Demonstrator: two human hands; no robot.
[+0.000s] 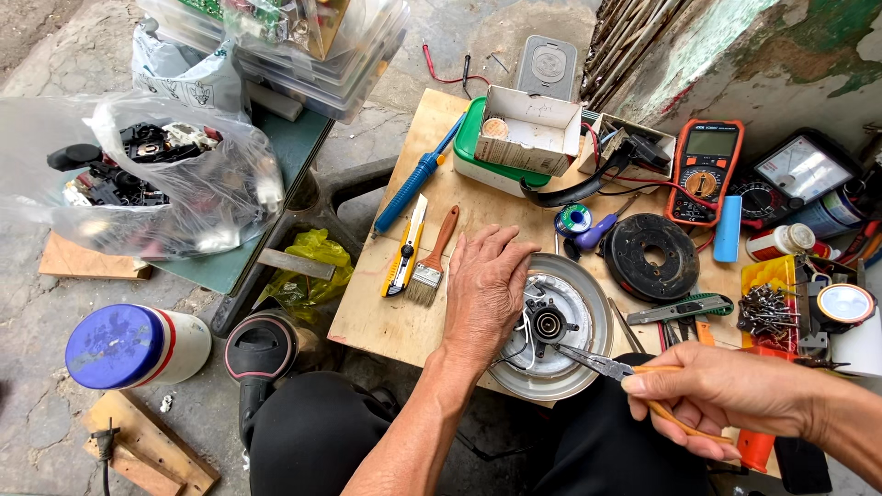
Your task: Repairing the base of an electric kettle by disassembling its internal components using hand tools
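Left hand flat, steadying round motor housing; right hand gripping needle-nose pliers, tips best kept level near hub's five o'clock.

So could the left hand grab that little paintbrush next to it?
Probably yes. The left hand rests flat on the round metal motor plate, and the paintbrush lies on the wooden board just beside its fingers, with nothing between them. The hand holds nothing, so it could slide over.
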